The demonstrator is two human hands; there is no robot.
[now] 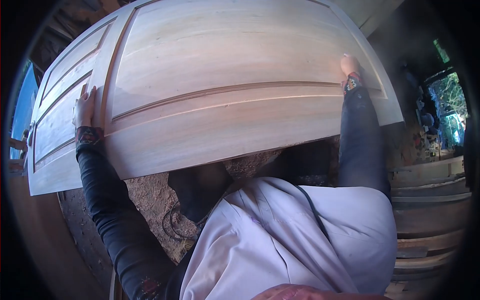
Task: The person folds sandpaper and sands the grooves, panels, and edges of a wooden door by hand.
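A large pale wooden panel door (215, 117) with recessed panels and moulded edges lies in front of me. My left hand (85, 107) rests on its left part, beside the upright between the panels, with fingers stretched forward. A small whitish patch shows at that hand's outer side; what it is I cannot make out. Over at the far right, my right hand (350, 65) is closed near the corner of the big panel, against the wood. A tiny pale bit shows at its fingertips, too small to name.
Wood shavings (150, 215) cover the ground below the door, where a dark cable (172, 222) lies in loops. Stacked boards (430, 220) stand at the right. A blue sheet (24, 102) shows at the far left, and a bright opening (452, 105) at the right.
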